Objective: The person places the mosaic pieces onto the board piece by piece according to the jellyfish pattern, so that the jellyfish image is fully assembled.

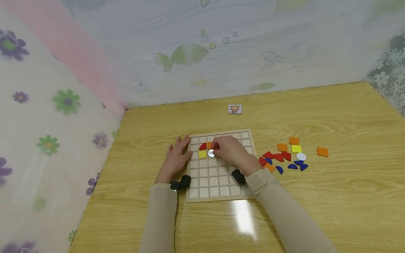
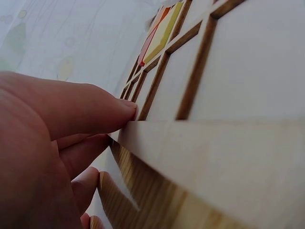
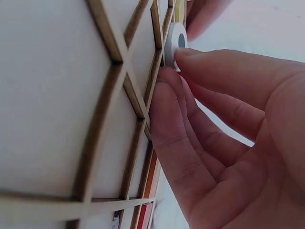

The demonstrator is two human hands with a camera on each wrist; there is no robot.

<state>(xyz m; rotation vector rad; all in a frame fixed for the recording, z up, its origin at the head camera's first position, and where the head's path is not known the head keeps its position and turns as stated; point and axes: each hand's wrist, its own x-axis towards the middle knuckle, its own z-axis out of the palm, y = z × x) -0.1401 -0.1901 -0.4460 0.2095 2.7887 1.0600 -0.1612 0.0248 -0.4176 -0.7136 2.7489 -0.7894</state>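
Note:
A wooden grid board [image 1: 204, 182] lies on the table. My left hand [image 1: 175, 158] is at its left edge, fingers extended; in the left wrist view the thumb [image 2: 95, 107] touches the rim. My right hand [image 1: 232, 151] reaches over the upper middle and pinches a white round piece [image 1: 211, 153] with a grey centre, at a cell beside a yellow square [image 1: 202, 154]. In the right wrist view the thumb and fingers meet at the white disc [image 3: 175, 45]. Above sit a red quarter-round piece [image 1: 203, 146] and an orange piece [image 1: 209, 145], partly hidden by the right hand.
Right of the board lie loose orange squares [image 1: 294, 141], a yellow square [image 1: 296, 149], a white disc [image 1: 301, 156], several red pieces [image 1: 278, 157] and blue pieces [image 1: 292, 166]. A small patterned card [image 1: 235, 109] lies behind the board. Patterned walls border the table's back and left.

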